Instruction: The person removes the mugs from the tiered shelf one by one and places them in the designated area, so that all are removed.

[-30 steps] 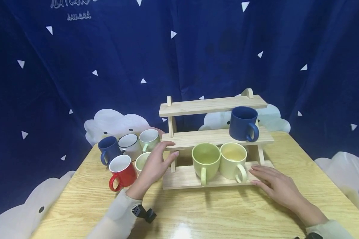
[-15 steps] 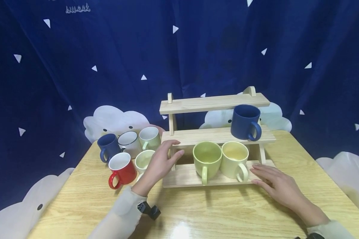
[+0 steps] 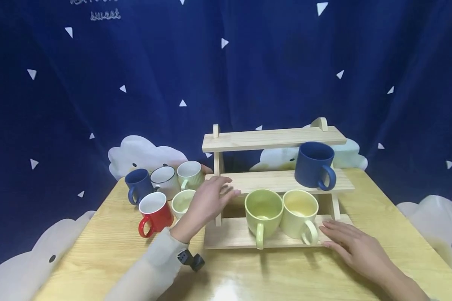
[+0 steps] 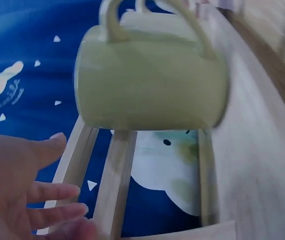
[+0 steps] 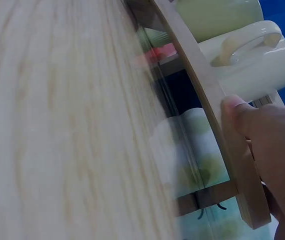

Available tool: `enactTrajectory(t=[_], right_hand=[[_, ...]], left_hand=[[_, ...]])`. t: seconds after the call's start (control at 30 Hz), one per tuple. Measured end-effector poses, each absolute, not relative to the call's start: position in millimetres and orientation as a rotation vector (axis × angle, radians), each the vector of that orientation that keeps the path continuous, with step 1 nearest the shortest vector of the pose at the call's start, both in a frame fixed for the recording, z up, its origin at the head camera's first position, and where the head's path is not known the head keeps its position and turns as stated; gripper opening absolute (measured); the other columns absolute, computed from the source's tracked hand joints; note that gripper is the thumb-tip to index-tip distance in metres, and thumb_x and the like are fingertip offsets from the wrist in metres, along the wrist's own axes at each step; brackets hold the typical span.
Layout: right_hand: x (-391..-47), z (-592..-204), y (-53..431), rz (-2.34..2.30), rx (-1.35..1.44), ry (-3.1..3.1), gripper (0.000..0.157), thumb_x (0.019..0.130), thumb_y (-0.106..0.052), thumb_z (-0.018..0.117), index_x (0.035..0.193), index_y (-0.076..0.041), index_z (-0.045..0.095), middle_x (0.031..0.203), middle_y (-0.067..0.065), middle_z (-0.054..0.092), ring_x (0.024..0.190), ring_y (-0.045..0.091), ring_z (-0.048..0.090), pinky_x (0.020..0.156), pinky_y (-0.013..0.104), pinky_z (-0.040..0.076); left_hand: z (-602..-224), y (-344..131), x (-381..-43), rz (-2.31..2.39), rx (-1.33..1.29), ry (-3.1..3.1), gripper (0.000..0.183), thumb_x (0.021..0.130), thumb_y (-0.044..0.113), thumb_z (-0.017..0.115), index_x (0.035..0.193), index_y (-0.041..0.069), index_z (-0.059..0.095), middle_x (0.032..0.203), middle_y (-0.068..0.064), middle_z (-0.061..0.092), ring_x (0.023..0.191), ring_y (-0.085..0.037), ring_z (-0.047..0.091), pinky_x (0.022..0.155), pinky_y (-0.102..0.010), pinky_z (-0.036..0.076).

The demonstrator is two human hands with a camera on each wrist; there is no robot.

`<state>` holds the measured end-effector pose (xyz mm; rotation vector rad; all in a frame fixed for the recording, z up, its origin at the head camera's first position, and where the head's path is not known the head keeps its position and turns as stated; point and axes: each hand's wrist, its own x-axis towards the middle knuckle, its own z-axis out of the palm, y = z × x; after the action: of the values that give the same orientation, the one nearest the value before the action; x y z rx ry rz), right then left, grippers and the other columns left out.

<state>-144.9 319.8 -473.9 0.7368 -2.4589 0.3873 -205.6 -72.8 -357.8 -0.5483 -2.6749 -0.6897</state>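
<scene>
A three-tier wooden shelf (image 3: 229, 234) stands on the table. My right hand (image 3: 358, 248) grips its lowest board at the right front; in the right wrist view the thumb (image 5: 236, 107) presses the board's front edge. Beside it, a pale yellow mug (image 3: 300, 213) and a green mug (image 3: 263, 213) stand side by side on that board. A blue mug (image 3: 313, 165) is on the middle board at the right. My left hand (image 3: 207, 200) is at the shelf's left end, fingers spread and holding nothing in the left wrist view, near the green mug (image 4: 152, 85).
At the table's left stand a red mug (image 3: 158, 215), another blue mug (image 3: 138, 184), a white dark-rimmed mug (image 3: 165, 184), a ribbed pale mug (image 3: 191, 175) and a cream mug (image 3: 182, 202) partly behind my left arm. A blue curtain (image 3: 154, 62) hangs behind.
The shelf with its three mugs has come slightly nearer to me, with my right hand still on it. My left hand has moved a little to the right.
</scene>
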Motion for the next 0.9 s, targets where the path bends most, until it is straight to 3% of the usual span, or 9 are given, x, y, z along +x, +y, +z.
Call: enactTrajectory(t=[0.17, 0.4, 0.57, 0.73, 0.8, 0.9], right_hand=[[-139.8, -476.9, 325.4, 0.400, 0.734, -2.459, 0.047, 0.076, -0.030, 0.083, 0.121, -0.025, 0.071, 0.128, -0.003, 0.064, 0.123, 0.007, 0.052, 0.104, 0.001, 0.011], [-144.2, -475.9, 325.4, 0.373, 0.746, -2.450, 0.046, 0.077, -0.031, 0.082, 0.122, -0.026, 0.071, 0.130, -0.003, 0.063, 0.120, 0.012, 0.056, 0.105, 0.002, 0.010], [-143.1, -476.3, 321.9, 0.330, 0.738, -2.454, 0.044, 0.079, -0.032, 0.080, 0.121, -0.025, 0.071, 0.130, -0.004, 0.062, 0.116, 0.016, 0.059, 0.106, 0.008, 0.022], [-143.5, -475.9, 318.4, 0.331, 0.746, -2.444, 0.044, 0.079, -0.031, 0.080, 0.121, -0.024, 0.071, 0.129, -0.002, 0.063, 0.113, 0.020, 0.061, 0.106, 0.004, 0.014], [-144.2, -475.1, 317.4, 0.335, 0.745, -2.441, 0.044, 0.079, -0.031, 0.080, 0.121, -0.023, 0.071, 0.129, -0.002, 0.064, 0.113, 0.020, 0.062, 0.107, 0.009, 0.023], [-145.3, -473.7, 316.4, 0.324, 0.746, -2.441, 0.043, 0.079, -0.030, 0.081, 0.120, -0.023, 0.071, 0.129, -0.002, 0.064, 0.113, 0.020, 0.061, 0.099, 0.030, 0.042]], left_hand=[[-354.6, -59.6, -209.6, -0.831, -0.577, -2.689, 0.045, 0.094, 0.044, 0.063, 0.126, 0.011, 0.063, 0.127, -0.006, 0.063, 0.119, -0.026, 0.056, 0.101, -0.042, 0.044], [-338.6, -32.2, -210.2, -0.802, -0.676, -2.668, 0.046, 0.096, 0.045, 0.061, 0.128, 0.012, 0.062, 0.129, -0.005, 0.061, 0.122, -0.023, 0.054, 0.103, -0.039, 0.043], [-331.5, -10.1, -206.6, -0.812, -0.714, -2.679, 0.047, 0.096, 0.047, 0.059, 0.131, 0.015, 0.061, 0.130, -0.002, 0.060, 0.123, -0.020, 0.053, 0.103, -0.036, 0.043], [-323.9, 10.5, -205.7, -0.824, -0.751, -2.690, 0.050, 0.096, 0.049, 0.057, 0.133, 0.015, 0.059, 0.132, 0.000, 0.060, 0.124, -0.017, 0.052, 0.104, -0.032, 0.041], [-320.8, 18.7, -205.6, -0.816, -0.762, -2.692, 0.051, 0.096, 0.050, 0.056, 0.133, 0.015, 0.059, 0.133, 0.001, 0.059, 0.127, -0.016, 0.050, 0.106, -0.030, 0.039], [-317.4, 31.1, -204.7, -0.788, -0.791, -2.682, 0.050, 0.096, 0.049, 0.057, 0.134, 0.015, 0.058, 0.134, 0.003, 0.059, 0.128, -0.013, 0.049, 0.107, -0.026, 0.037]])
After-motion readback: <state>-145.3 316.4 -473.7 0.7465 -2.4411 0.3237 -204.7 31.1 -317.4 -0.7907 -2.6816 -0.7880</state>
